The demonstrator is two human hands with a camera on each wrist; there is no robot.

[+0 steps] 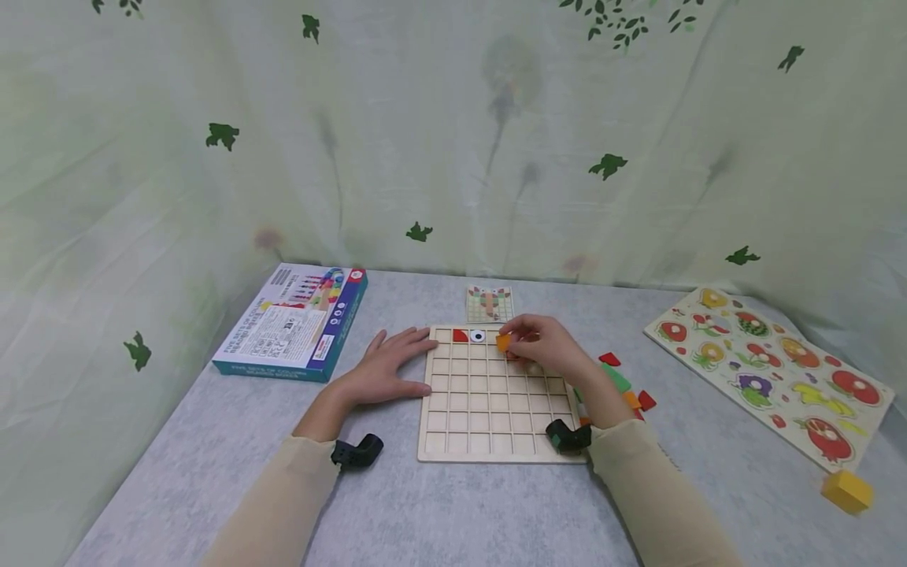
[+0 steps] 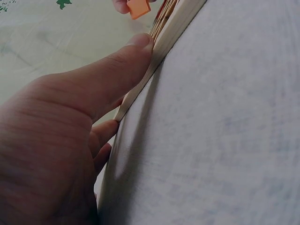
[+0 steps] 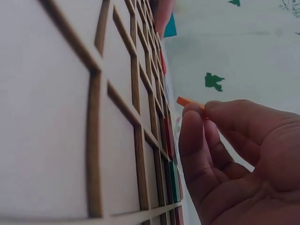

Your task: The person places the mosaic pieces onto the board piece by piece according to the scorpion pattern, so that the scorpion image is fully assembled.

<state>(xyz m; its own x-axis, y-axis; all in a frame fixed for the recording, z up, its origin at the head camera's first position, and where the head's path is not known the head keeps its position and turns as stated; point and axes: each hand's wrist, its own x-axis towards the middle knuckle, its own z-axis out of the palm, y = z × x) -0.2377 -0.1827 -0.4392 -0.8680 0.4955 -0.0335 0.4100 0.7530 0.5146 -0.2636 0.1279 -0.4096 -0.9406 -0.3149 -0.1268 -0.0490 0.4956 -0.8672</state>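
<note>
A wooden grid board (image 1: pixel 459 447) lies on the table between the hands. My left hand (image 1: pixel 383 372) rests along its left side with fingers spread and straight. In the left wrist view the thumb (image 2: pixel 119 70) lies against the board's edge. Between thumb and fingers my right hand (image 1: pixel 544 344) pinches an orange tile (image 1: pixel 503 342) over the upper part of the board. The right wrist view shows this tile (image 3: pixel 188 101) tilted, above the grid. In the top row sit a red-and-white tile (image 1: pixel 460 336) and an eye tile (image 1: pixel 478 337). The right hand hides part of that row.
A small pattern card (image 1: pixel 489 304) lies just behind the board. Loose colored tiles (image 1: pixel 615 378) are scattered beside the right forearm. A blue box (image 1: pixel 290 323) stands at the left, a fruit puzzle board (image 1: pixel 772 370) at the right, with a yellow block (image 1: pixel 847 492) near its front corner.
</note>
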